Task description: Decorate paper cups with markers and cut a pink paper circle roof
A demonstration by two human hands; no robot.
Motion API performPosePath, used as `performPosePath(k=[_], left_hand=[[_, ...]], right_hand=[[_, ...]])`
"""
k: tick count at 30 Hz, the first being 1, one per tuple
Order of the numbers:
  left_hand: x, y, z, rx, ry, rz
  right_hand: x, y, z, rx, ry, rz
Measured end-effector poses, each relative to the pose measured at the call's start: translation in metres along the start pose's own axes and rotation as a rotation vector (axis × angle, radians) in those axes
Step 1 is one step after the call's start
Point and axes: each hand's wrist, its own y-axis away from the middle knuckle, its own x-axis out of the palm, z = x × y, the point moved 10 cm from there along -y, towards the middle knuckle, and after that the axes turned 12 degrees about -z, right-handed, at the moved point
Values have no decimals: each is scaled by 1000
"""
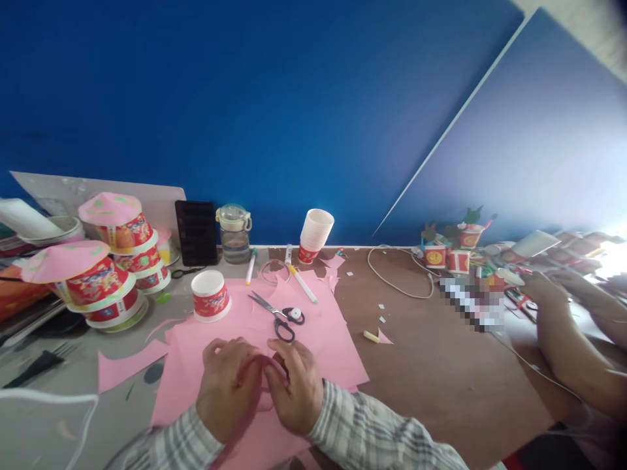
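Observation:
My left hand and my right hand meet over the pink paper sheets, fingers curled inward. Between the thumbs, a small curved piece of pink paper is pinched by both hands; most of it is hidden by my fingers. Just beyond my fingertips, scissors with dark handles lie with their blades slightly apart, a small white roll at one handle. A red and white paper cup stands upside down to the left of them.
Decorated cup stacks with pink cone tops stand at left. Behind are a black phone-like slab, a water jar, markers and a tilted cup stack. A white cable and another person's arms are at right.

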Motion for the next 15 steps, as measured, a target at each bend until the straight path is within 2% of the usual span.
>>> performPosePath(k=[5,15], left_hand=[[-7,-1,9,-83,81,-40],[-9,-3,14,-122,131,-57]], right_hand=[[3,4,-7,52,-29,21],[4,7,-26,146,-41,-40]])
